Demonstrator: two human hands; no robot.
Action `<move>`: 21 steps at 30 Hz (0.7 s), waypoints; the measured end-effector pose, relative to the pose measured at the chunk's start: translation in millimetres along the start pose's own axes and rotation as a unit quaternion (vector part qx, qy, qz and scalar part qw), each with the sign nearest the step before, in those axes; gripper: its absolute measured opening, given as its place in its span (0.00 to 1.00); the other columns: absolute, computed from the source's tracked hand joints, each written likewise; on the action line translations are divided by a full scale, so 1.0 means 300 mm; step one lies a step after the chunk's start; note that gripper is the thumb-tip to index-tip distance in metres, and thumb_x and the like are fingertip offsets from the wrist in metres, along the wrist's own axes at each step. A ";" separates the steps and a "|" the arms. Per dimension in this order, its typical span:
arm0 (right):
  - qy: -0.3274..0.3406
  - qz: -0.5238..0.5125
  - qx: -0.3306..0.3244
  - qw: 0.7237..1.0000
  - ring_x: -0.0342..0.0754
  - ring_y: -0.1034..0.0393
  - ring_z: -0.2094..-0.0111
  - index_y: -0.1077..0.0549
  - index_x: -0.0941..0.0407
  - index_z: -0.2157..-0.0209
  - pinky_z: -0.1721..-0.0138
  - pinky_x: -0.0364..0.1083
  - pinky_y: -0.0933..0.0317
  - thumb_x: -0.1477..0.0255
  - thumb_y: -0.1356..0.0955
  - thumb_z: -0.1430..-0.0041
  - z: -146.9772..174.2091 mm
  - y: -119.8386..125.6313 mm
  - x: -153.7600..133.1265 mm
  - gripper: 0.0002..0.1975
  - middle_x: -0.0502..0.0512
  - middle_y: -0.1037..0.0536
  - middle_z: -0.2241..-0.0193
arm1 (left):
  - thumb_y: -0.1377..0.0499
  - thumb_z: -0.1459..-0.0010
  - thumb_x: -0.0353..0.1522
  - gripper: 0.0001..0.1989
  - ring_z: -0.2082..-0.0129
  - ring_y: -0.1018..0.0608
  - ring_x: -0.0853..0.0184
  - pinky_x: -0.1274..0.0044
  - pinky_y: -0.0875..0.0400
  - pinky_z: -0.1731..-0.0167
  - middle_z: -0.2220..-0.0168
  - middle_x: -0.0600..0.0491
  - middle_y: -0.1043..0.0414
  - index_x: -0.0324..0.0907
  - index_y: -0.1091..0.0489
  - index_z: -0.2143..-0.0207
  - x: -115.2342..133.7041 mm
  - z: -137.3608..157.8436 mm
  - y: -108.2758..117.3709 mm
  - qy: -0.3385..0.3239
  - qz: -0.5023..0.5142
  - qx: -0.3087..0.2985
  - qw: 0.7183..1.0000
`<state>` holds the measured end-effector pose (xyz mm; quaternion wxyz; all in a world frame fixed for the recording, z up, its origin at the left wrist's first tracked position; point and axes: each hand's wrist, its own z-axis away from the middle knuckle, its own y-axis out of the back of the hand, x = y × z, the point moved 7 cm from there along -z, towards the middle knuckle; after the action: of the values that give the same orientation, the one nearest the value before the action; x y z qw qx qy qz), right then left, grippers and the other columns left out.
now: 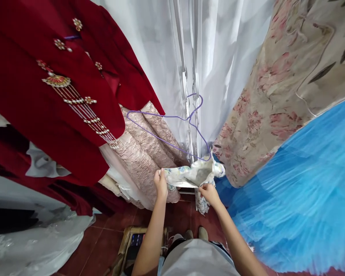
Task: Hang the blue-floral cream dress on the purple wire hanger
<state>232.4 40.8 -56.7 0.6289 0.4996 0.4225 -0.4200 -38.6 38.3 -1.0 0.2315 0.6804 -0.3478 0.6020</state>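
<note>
A white garment with a blue and yellow floral print is stretched between my two hands, its opening gaping. My left hand is closed on its left end. On the right, my right hand pinches the near edge of the opening. Just beyond the cloth, a purple wire hanger hangs by its hook from a white upright. The hanger's right corner meets the garment's upper edge; whether it is inside the cloth I cannot tell. Part of the garment hangs below my right hand.
A red velvet garment with beaded ornaments and a pink textured skirt hang left. On the right hang a floral beige dress and blue tulle. Low on the tiled floor, a wooden stool carries a phone.
</note>
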 end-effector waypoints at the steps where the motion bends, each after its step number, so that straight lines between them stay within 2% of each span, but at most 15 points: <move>1: -0.004 0.002 -0.011 1.000 0.44 0.39 0.84 0.32 0.55 0.88 0.77 0.42 0.47 0.69 0.31 0.52 0.006 -0.001 0.016 0.15 0.49 0.32 0.91 | 0.39 0.41 0.48 0.22 0.78 0.38 0.72 0.81 0.41 0.76 0.79 0.60 0.42 0.42 0.40 0.75 0.006 0.034 -0.024 0.014 0.019 -0.019 1.000; 4: -0.003 -0.004 -0.034 0.999 0.46 0.34 0.80 0.28 0.56 0.84 0.75 0.42 0.42 0.61 0.29 0.49 0.022 0.009 0.019 0.17 0.51 0.27 0.86 | 0.37 0.42 0.49 0.22 0.78 0.37 0.72 0.81 0.42 0.77 0.78 0.60 0.41 0.42 0.37 0.73 0.049 0.143 -0.122 0.035 0.051 -0.096 0.993; 7: 0.015 -0.067 -0.064 0.996 0.49 0.27 0.70 0.22 0.59 0.72 0.65 0.44 0.35 0.50 0.34 0.41 0.041 0.031 -0.045 0.25 0.56 0.20 0.74 | 0.36 0.42 0.47 0.19 0.77 0.35 0.72 0.81 0.40 0.75 0.78 0.58 0.37 0.41 0.33 0.73 0.101 0.271 -0.224 0.031 0.022 -0.183 0.982; 9: 0.020 -0.151 -0.134 0.979 0.50 0.26 0.66 0.21 0.59 0.68 0.61 0.46 0.33 0.44 0.38 0.38 0.068 0.029 -0.105 0.32 0.56 0.20 0.72 | 0.37 0.41 0.46 0.19 0.76 0.32 0.70 0.79 0.38 0.74 0.77 0.56 0.34 0.40 0.31 0.73 0.128 0.356 -0.284 0.033 -0.008 -0.254 0.967; 11: 0.013 -0.221 -0.210 0.952 0.49 0.27 0.69 0.22 0.59 0.70 0.62 0.46 0.33 0.42 0.37 0.40 0.107 0.025 -0.158 0.33 0.54 0.22 0.75 | 0.42 0.36 0.46 0.20 0.74 0.29 0.67 0.77 0.35 0.71 0.76 0.54 0.32 0.40 0.29 0.73 0.159 0.422 -0.323 0.020 -0.043 -0.316 0.948; 13: 0.007 -0.238 -0.250 0.939 0.46 0.30 0.72 0.22 0.59 0.71 0.65 0.44 0.35 0.45 0.31 0.43 0.145 0.034 -0.193 0.28 0.52 0.23 0.76 | 0.47 0.32 0.45 0.21 0.70 0.26 0.65 0.75 0.32 0.66 0.73 0.51 0.28 0.41 0.26 0.71 0.202 0.447 -0.334 -0.022 -0.076 -0.348 0.934; 15: 0.015 -0.218 -0.255 0.942 0.45 0.30 0.72 0.20 0.59 0.69 0.66 0.43 0.36 0.52 0.25 0.47 0.176 0.057 -0.220 0.22 0.52 0.22 0.74 | 0.49 0.31 0.43 0.20 0.65 0.23 0.63 0.74 0.31 0.61 0.68 0.49 0.25 0.42 0.23 0.67 0.247 0.427 -0.318 -0.070 -0.092 -0.336 0.935; 17: 0.049 -0.178 -0.246 0.951 0.47 0.27 0.69 0.19 0.58 0.68 0.63 0.44 0.35 0.58 0.25 0.47 0.202 0.094 -0.258 0.17 0.53 0.19 0.71 | 0.46 0.33 0.42 0.16 0.60 0.23 0.61 0.73 0.31 0.57 0.64 0.48 0.24 0.43 0.22 0.61 0.271 0.395 -0.298 -0.088 -0.084 -0.337 0.933; 19: 0.099 -0.139 -0.222 0.960 0.50 0.25 0.67 0.17 0.57 0.66 0.60 0.45 0.33 0.60 0.26 0.44 0.222 0.150 -0.312 0.13 0.54 0.18 0.69 | 0.43 0.35 0.45 0.16 0.57 0.22 0.60 0.72 0.30 0.53 0.60 0.48 0.23 0.44 0.23 0.57 0.254 0.395 -0.301 -0.045 -0.060 -0.415 0.907; 21: 0.155 -0.107 -0.184 0.965 0.51 0.23 0.65 0.17 0.55 0.65 0.61 0.46 0.32 0.62 0.28 0.41 0.233 0.225 -0.378 0.11 0.55 0.17 0.68 | 0.41 0.38 0.49 0.21 0.55 0.22 0.57 0.71 0.30 0.51 0.58 0.47 0.22 0.43 0.23 0.56 0.212 0.439 -0.304 0.034 -0.043 -0.515 0.855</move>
<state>271.6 -5.8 79.6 0.5880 0.3862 0.6357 -0.3178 118.9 -11.4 48.6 0.5865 0.4569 -0.5704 0.3492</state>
